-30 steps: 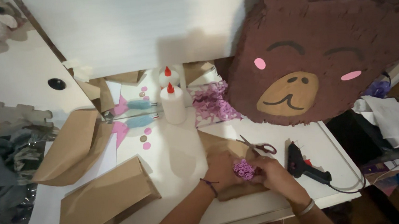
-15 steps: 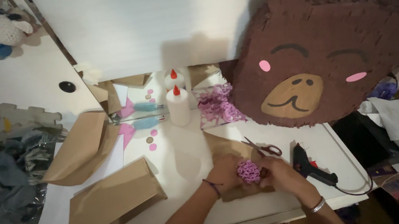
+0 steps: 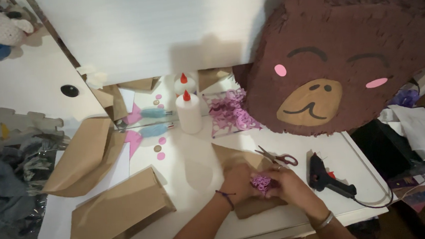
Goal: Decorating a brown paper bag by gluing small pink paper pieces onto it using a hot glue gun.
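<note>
Brown paper piece (image 3: 236, 158): long axis runs from the scissors (image 3: 277, 157) toward the person.
Left hand (image 3: 237, 182): fingers curled, pinching purple paper curl (image 3: 261, 184).
Right hand (image 3: 287, 187): fingers curled, pinching the same curl.

Small purple paper flower (image 3: 261, 184) pinched atop flat brown paper bag (image 3: 245, 182), table front

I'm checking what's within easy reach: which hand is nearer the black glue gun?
Right. The right hand lies just left of the glue gun, with a small gap of table. The left hand is farther left, beyond the purple paper piece both hands hold.
</note>
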